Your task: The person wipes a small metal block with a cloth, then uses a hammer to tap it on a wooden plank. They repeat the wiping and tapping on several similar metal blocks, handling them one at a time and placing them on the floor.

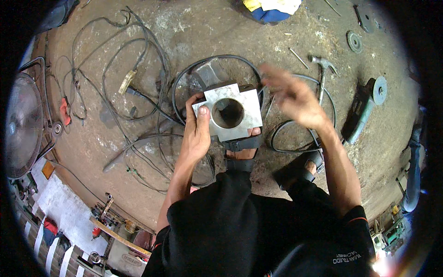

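block [251, 105], silvery metal, with notched corners and a large round bore: sitting near the centre of the view, serving as hub for every clock position below; being gripped from between eight and nine o'clock.

left hand [197, 134]: clamping the block firmly at that side; pressing thumb on the bright face just beside the bore, curling fingers round the edge, partly out of sight.

right hand [293, 98]: hanging apart from the block, between two and three o'clock; spreading fingers loosely, blurring in outline, appearing to be holding nothing.

grey metal piece [210, 74]: lying at eleven o'clock, being partly covered by the block.

sandalled foot [241, 155]: resting at six o'clock, close under the block; cannot tell whether bearing its weight.

black cable [221, 56]: looping behind the block, arching from ten o'clock to one.

claw hammer [324, 64]: lying at two o'clock.

thin rod [299, 58]: lying between one and two o'clock, near the hammer head.

loose disc [354, 42]: lying at two o'clock, farther out.

angle grinder [360, 119]: lying at three o'clock, well apart.

pale connector [127, 82]: lying between nine and ten o'clock.

fan [25, 124]: standing at nine o'clock, near the rim of the view.
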{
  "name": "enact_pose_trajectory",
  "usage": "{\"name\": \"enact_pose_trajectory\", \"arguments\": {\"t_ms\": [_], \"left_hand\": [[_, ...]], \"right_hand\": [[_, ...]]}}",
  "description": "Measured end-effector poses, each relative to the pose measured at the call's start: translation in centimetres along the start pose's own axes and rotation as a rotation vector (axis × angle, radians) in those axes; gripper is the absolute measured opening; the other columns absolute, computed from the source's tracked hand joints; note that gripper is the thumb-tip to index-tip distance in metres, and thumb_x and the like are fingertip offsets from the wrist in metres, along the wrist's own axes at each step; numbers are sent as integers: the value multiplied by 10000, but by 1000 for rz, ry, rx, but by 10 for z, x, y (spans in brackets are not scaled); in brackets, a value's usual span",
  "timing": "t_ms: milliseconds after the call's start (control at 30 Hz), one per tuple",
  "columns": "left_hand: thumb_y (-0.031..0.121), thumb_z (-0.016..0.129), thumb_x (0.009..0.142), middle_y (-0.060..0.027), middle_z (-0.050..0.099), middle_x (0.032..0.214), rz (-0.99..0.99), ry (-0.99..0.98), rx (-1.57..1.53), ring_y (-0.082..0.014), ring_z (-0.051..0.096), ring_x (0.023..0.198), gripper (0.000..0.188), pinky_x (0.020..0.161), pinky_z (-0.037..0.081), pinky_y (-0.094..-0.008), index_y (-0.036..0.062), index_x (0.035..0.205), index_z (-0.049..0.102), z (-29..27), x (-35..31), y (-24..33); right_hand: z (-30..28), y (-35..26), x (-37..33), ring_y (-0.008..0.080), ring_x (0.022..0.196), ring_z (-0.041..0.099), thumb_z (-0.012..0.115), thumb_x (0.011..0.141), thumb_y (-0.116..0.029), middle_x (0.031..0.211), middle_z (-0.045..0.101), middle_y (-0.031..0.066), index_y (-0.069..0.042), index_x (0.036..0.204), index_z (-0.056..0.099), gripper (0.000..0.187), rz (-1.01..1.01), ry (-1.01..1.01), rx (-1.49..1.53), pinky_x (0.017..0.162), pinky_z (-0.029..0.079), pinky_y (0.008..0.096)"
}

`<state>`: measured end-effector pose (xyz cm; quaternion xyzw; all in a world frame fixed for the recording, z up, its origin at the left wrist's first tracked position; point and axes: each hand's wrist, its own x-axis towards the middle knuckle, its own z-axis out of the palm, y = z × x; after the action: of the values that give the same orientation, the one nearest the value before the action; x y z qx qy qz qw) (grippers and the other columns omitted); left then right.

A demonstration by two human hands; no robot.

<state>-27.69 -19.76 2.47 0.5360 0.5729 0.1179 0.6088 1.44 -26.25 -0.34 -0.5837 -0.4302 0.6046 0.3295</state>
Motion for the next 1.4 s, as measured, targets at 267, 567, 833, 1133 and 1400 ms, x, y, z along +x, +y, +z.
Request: {"name": "enact_pose_trajectory", "arguments": {"t_ms": [267,567,833,1133,1400], "left_hand": [[588,367,1109,-251,522,1430,31,18,47,-340,492,1340,686,1161,347,-432,50,1534,340,2,1,-9],[568,411,1102,-223,540,1412,-21,116,-33,-314,504,1301,640,1141,358,-428,45,1472,408,10,7,-17],[585,439,1092,-213,562,1361,56,95,19,-296,512,1269,685,1126,367,-414,5,1455,411,6,7,-15],[544,405,1116,-222,563,1348,72,86,-5,-286,522,1245,646,1117,380,-403,-7,1451,391,8,7,-14],[484,413,1128,-226,561,1353,121,77,-21,-283,530,1237,594,1109,391,-397,-10,1456,387,8,6,-14]], "right_hand": [[84,-6,58,274,1268,624,421,1139,-351,1397,648,178,3,1464,515,490,-97,446,449,1121,433,423],[82,-5,58,273,1352,579,398,1147,-362,1417,652,162,-32,1471,526,480,-40,448,602,1128,429,403],[37,12,-1,250,1295,576,499,1109,-462,1440,606,116,-53,1529,510,586,58,78,287,1043,502,387],[42,-4,-5,267,1266,605,693,1024,-399,1361,666,173,-60,1506,536,609,81,47,234,1080,472,412],[20,-13,-9,296,1383,531,805,919,-309,1618,450,150,-97,1624,371,855,108,-161,211,1140,462,433]]}}
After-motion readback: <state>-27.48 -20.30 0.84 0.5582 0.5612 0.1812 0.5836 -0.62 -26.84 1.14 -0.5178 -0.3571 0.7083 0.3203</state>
